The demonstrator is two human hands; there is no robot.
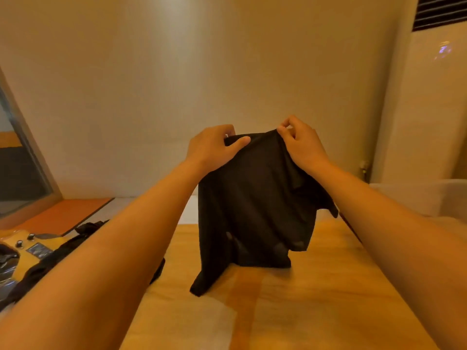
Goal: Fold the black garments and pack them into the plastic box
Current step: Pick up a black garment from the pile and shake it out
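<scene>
A black garment [255, 205] hangs in the air over the wooden table [316, 299], its lower end trailing onto the tabletop. My left hand [214, 147] pinches its top edge on the left, thumb on the near side. My right hand [300, 142] pinches the top edge on the right. More black garments [50, 258] lie in a heap on the table's left side, partly hidden by my left forearm. The translucent plastic box [429, 198] stands at the right, behind my right forearm.
An orange panel [68, 215] lies at the back left beside a glass pane. Small knobs and shiny black plastic [7, 263] sit at the far left edge. A tall white air-conditioning unit [434, 97] stands at the back right against the plain wall.
</scene>
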